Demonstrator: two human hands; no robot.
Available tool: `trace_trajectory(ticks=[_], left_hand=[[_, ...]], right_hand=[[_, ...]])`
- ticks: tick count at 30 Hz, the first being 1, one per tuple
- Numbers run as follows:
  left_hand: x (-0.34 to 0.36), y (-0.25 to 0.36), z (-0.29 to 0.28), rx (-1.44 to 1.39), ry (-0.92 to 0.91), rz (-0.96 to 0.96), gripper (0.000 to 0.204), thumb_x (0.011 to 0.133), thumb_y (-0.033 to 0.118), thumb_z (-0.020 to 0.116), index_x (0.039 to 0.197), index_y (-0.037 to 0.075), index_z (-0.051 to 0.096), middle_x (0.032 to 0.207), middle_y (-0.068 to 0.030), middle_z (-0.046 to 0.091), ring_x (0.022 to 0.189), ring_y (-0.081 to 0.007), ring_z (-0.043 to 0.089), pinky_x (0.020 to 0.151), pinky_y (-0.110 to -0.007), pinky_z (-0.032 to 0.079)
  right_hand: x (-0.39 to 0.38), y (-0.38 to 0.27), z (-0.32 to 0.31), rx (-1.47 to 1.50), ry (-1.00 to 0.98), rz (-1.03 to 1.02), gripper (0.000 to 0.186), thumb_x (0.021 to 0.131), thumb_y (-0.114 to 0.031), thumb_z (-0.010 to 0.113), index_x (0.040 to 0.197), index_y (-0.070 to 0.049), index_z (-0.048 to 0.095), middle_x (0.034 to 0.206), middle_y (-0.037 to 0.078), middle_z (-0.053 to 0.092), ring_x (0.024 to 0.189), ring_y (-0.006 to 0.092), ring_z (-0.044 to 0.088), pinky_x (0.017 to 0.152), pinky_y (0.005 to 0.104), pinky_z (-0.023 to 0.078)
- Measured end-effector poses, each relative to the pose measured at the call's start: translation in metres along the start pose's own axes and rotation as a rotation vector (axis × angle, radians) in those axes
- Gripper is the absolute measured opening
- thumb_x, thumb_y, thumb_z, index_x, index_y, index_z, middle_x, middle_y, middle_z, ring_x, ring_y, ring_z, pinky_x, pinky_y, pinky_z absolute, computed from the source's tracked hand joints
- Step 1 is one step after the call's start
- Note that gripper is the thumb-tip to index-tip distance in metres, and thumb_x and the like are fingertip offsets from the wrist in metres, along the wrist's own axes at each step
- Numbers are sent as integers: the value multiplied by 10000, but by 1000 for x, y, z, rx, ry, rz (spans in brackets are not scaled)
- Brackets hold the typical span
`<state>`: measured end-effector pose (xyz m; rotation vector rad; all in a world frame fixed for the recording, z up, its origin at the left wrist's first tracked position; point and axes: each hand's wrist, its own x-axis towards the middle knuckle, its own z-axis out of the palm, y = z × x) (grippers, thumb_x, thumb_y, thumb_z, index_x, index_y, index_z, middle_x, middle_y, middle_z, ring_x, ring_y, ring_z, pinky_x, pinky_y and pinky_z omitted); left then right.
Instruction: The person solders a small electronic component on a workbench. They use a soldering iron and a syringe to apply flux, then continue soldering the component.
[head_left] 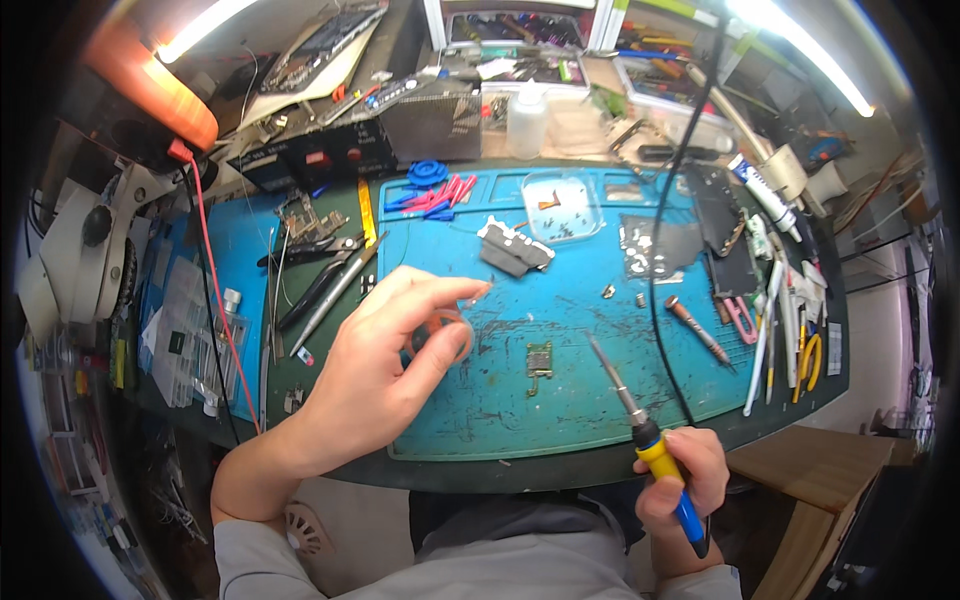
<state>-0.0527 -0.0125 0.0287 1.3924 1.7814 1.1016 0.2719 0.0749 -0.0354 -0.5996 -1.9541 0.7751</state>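
My right hand [685,475] grips a soldering iron [657,452] by its yellow and blue handle, the metal tip pointing up and left over the blue mat. My left hand [385,360] is curled round a small round spool [437,336] with an orange-pink rim, raised above the mat's left part. Its thumb and index finger reach to the right; whether a thin strand runs from the spool is too fine to tell. Between the hands, apart from both, a small green circuit board [539,362] lies on the mat, left of the iron's tip.
A black cable [655,270] hangs down across the right side. Tweezers [335,295] lie left, a screwdriver [698,330] right. Farther back are a clear tray [563,208] of tiny parts, a dark grey part [515,250] and pink and blue pieces [437,198]. Pliers [810,362] lie far right.
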Motion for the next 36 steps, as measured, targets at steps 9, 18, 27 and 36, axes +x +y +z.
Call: trace_trajectory(ticks=[9, 18, 27, 36], left_hand=[[8, -12, -6, -942, -361, -527, 248, 1131, 240, 657, 1265, 32, 673, 1081, -35, 706, 917, -131, 686, 715, -268, 546], [6, -15, -8, -1199, -366, -508, 209, 1133, 217, 630, 1182, 14, 638, 1090, -96, 680, 780, -77, 654, 532, -180, 499], [1, -21, -7, -1437, -438, -459, 249, 1136, 207, 626, 1253, -12, 604, 1128, -112, 659, 834, -88, 689, 552, -181, 535], [2, -19, -8, -1482, -456, -448, 252, 1144, 205, 614, 1265, -16, 600, 1134, -123, 654, 841, -98, 691, 550, -189, 541]], right_hand=[[3, -2, 7, -2, 41, 58, 359, 1070, -352, 706, 1206, -20, 680, 949, 142, 705, 715, 206, 661, 644, 312, 535], [8, -4, 15, -80, 72, 0, 368, 1110, -386, 615, 1187, -28, 658, 948, 116, 645, 596, 134, 600, 552, 269, 475], [5, -2, 15, -83, 66, 6, 348, 1102, -364, 627, 1191, -29, 666, 964, 126, 659, 606, 138, 611, 556, 271, 485], [1, -6, 13, -70, 73, 79, 327, 1059, -342, 708, 1154, -30, 720, 954, 139, 755, 756, 262, 714, 678, 343, 570]])
